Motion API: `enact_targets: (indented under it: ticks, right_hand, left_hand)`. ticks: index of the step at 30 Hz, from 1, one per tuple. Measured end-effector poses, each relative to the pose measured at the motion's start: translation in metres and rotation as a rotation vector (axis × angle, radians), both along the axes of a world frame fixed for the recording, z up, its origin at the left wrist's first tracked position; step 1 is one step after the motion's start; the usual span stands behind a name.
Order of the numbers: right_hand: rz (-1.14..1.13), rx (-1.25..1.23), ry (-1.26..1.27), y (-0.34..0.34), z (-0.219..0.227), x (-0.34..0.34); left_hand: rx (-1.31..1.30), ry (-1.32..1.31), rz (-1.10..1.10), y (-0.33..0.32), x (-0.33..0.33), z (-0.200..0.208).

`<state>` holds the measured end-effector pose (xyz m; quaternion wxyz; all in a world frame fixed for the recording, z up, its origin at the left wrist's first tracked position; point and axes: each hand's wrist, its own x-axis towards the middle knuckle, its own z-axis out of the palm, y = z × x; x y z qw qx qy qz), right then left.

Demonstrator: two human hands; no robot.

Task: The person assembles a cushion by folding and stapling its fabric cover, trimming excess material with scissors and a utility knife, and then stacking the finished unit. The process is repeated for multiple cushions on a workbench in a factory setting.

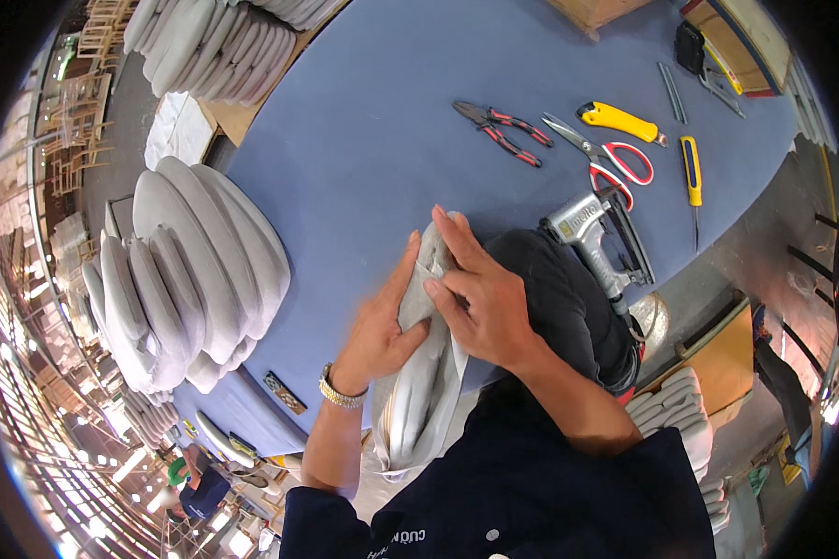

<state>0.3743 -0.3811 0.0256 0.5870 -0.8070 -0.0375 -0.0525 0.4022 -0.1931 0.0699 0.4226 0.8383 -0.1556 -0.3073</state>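
Both hands press grey fabric over a padded seat cushion at the near edge of the blue worktable.

The left hand (pixel 378 331) lies flat, fingers stretched, on the grey cushion (pixel 424 382), and the right hand (pixel 480 298) overlaps it just beside, fingers extended and pinning a fold of the cover; neither hand is closed around the piece. The cushion hangs partly off the table (pixel 364 130) edge toward the person. Just right of the right hand rests a staple gun (pixel 598 240); beyond it lie red-handled scissors (pixel 606 158), pliers (pixel 499 130) and a yellow knife (pixel 617 121). Left of the hands stands a stack of finished cushions (pixel 191 270).
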Motion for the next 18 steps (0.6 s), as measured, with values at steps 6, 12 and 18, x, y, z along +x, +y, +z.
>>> enact_targets:
  ticks: [6, 12, 18]
  right_hand:
    - [0.01, -0.092, -0.065, 0.015, 0.003, -0.004]
    - [0.053, -0.166, -0.073, 0.016, 0.018, -0.002]
    - [0.052, -0.174, -0.086, 0.015, 0.019, -0.001]
  left_hand:
    - [0.045, -0.093, 0.069, 0.007, -0.013, -0.003]
    - [0.103, -0.334, 0.162, 0.003, -0.025, -0.006]
    - [0.129, -0.484, 0.217, -0.004, -0.029, -0.005]
